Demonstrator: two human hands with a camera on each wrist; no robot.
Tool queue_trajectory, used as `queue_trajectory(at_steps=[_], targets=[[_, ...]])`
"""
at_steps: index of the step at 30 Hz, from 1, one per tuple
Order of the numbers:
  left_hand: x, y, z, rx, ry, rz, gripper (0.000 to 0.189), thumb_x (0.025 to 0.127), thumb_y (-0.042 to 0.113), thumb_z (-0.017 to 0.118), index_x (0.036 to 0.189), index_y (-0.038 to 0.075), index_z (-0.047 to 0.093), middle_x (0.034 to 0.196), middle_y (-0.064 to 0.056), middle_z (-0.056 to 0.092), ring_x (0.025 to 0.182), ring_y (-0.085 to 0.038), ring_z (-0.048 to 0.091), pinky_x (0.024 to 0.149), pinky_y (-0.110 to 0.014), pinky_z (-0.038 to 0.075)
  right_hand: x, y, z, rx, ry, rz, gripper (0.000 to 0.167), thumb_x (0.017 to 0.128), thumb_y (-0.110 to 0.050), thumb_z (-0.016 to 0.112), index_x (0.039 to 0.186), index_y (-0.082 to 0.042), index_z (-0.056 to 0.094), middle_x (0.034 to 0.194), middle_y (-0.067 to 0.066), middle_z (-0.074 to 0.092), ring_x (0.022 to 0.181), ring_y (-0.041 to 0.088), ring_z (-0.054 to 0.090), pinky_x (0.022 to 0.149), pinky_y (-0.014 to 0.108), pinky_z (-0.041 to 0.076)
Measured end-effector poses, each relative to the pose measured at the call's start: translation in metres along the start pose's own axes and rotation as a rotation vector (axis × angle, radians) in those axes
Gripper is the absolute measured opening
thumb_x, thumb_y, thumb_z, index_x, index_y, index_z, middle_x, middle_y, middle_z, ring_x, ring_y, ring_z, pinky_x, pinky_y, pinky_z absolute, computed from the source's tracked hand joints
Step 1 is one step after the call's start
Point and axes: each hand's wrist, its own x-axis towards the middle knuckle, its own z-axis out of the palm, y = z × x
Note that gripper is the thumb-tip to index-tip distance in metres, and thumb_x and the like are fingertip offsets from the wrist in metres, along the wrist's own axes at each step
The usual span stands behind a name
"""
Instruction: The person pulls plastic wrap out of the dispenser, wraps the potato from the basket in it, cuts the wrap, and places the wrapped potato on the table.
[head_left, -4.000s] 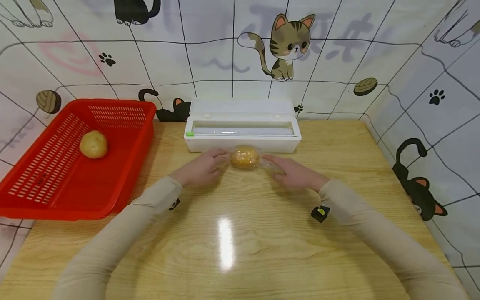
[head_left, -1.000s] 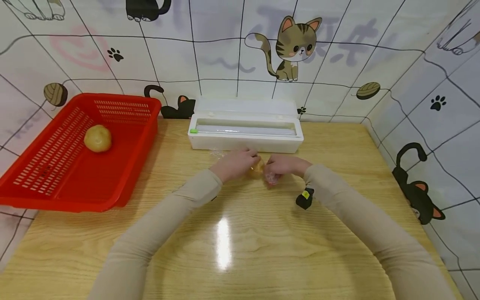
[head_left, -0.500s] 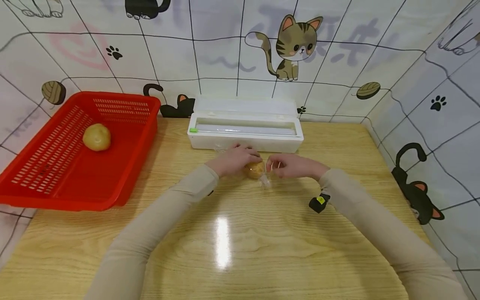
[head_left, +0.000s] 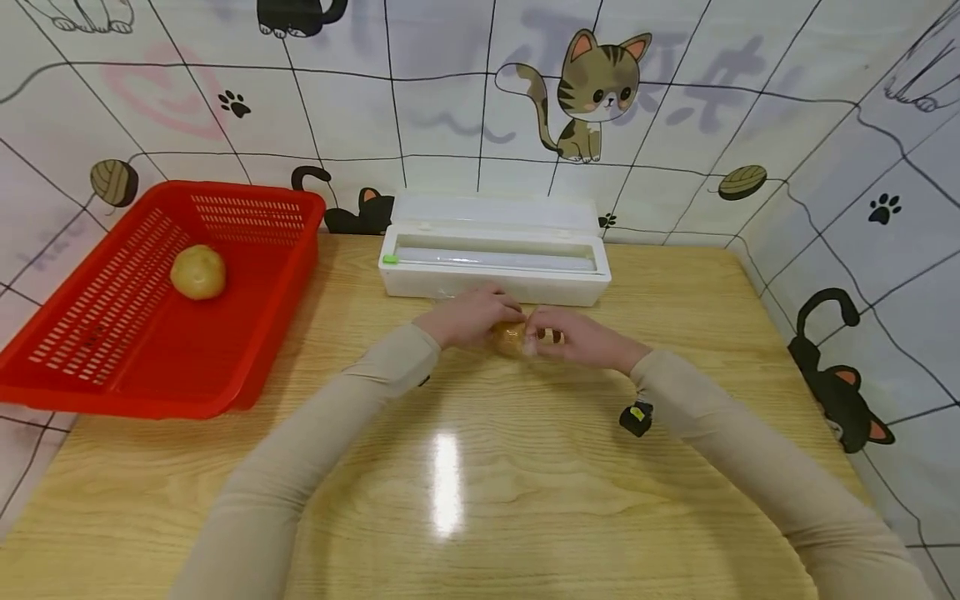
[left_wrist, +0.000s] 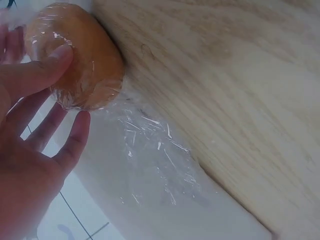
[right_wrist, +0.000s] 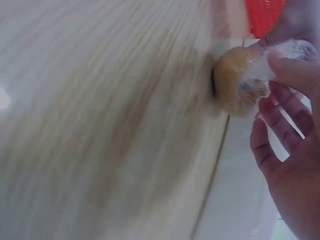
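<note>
A potato [head_left: 509, 338] wrapped in clear cling film sits on the table between both hands, just in front of the white box. My left hand [head_left: 474, 317] holds it from the left; in the left wrist view the thumb presses its side and the fingers lie behind it. A crinkled tail of cling film [left_wrist: 157, 150] trails from that end of the potato [left_wrist: 95, 57]. On the other side, my right hand [head_left: 585, 337] pinches the gathered film [right_wrist: 294, 50] between thumb and fingers, over the end of the potato [right_wrist: 231, 82].
Behind the hands stands an open white cling film box [head_left: 495, 283] with a roll [head_left: 495, 259] inside and a green slider [head_left: 390, 259] at its left. A red basket [head_left: 255, 367] at the left holds another potato [head_left: 198, 272]. Patterned walls border the wooden table [head_left: 570, 500].
Both hands have come from the film's two ends to close around the potato, which moved slightly right. The right hand let go of the film end, then took hold of it again.
</note>
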Motion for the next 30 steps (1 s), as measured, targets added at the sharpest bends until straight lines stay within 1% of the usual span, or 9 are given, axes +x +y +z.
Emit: queue_trajectory(at_steps=[4,8,12,14,18,20,23,26,30], targets=[[0.004,-0.005,0.002,-0.006,0.004,0.013,0.041,0.085,-0.001,0.068,0.126,0.006,0.064,0.126,-0.008,0.061,0.120,-0.026,0.048,0.105,-0.034,0.034,0.002,0.005,0.005,0.176,0.098,0.071,0.006,0.092,-0.002,0.063,0.094,-0.007,0.062,0.092,0.004,0.061,0.083,0.020,0.054,0.070,0.035,0.045],[0.006,-0.011,0.003,-0.039,0.025,0.024,0.038,0.082,-0.003,0.070,0.120,0.004,0.067,0.124,-0.010,0.062,0.119,-0.027,0.050,0.105,-0.035,0.034,0.009,0.004,0.011,0.223,0.212,0.131,0.005,0.090,0.002,0.064,0.094,-0.001,0.063,0.095,0.010,0.061,0.088,0.022,0.056,0.073,0.035,0.048],[0.005,-0.014,0.005,-0.103,0.032,0.002,0.040,0.080,-0.003,0.071,0.120,0.002,0.066,0.127,-0.011,0.060,0.121,-0.028,0.049,0.107,-0.035,0.031,0.018,-0.012,0.011,0.242,0.254,0.195,0.005,0.089,0.009,0.061,0.094,0.007,0.060,0.092,0.018,0.059,0.085,0.027,0.054,0.070,0.033,0.048],[0.002,-0.016,0.007,-0.155,0.040,-0.037,0.049,0.080,-0.001,0.072,0.127,0.003,0.061,0.131,-0.010,0.057,0.124,-0.027,0.046,0.109,-0.035,0.029,0.022,-0.012,0.012,0.238,0.250,0.234,0.004,0.090,0.007,0.061,0.093,0.006,0.060,0.089,0.016,0.059,0.082,0.025,0.054,0.068,0.031,0.047],[-0.003,-0.016,0.014,-0.340,0.088,-0.119,0.062,0.077,-0.003,0.074,0.133,0.003,0.046,0.130,-0.012,0.052,0.123,-0.026,0.044,0.108,-0.034,0.030,0.027,-0.003,0.014,0.241,0.233,0.305,0.005,0.090,0.000,0.064,0.091,0.002,0.059,0.083,0.009,0.058,0.075,0.021,0.053,0.062,0.026,0.045],[-0.006,-0.016,0.015,-0.444,0.113,-0.142,0.055,0.077,-0.002,0.073,0.124,0.005,0.046,0.123,-0.011,0.051,0.117,-0.024,0.045,0.103,-0.033,0.034,0.028,0.002,0.016,0.259,0.215,0.328,0.007,0.089,-0.003,0.066,0.090,0.000,0.059,0.081,0.008,0.057,0.072,0.020,0.053,0.059,0.026,0.045],[-0.011,-0.015,0.015,-0.557,0.143,-0.128,0.030,0.085,0.005,0.070,0.107,0.007,0.050,0.105,-0.008,0.053,0.101,-0.022,0.047,0.090,-0.034,0.040,0.028,0.002,0.016,0.289,0.189,0.339,0.010,0.090,-0.005,0.067,0.088,0.000,0.059,0.079,0.008,0.057,0.069,0.019,0.053,0.058,0.026,0.046],[-0.012,-0.015,0.014,-0.582,0.166,-0.097,0.012,0.091,0.009,0.065,0.095,0.006,0.054,0.092,-0.006,0.054,0.090,-0.022,0.048,0.082,-0.035,0.042,0.026,0.002,0.015,0.313,0.160,0.346,0.011,0.090,-0.006,0.068,0.087,-0.001,0.058,0.078,0.008,0.057,0.067,0.020,0.054,0.057,0.027,0.047],[-0.010,-0.015,0.015,-0.529,0.179,-0.077,0.006,0.093,0.007,0.063,0.091,0.003,0.058,0.090,-0.005,0.056,0.089,-0.024,0.050,0.080,-0.034,0.043,0.024,0.002,0.012,0.332,0.140,0.333,0.008,0.091,-0.006,0.066,0.089,-0.001,0.059,0.080,0.009,0.059,0.068,0.020,0.057,0.059,0.029,0.050]])
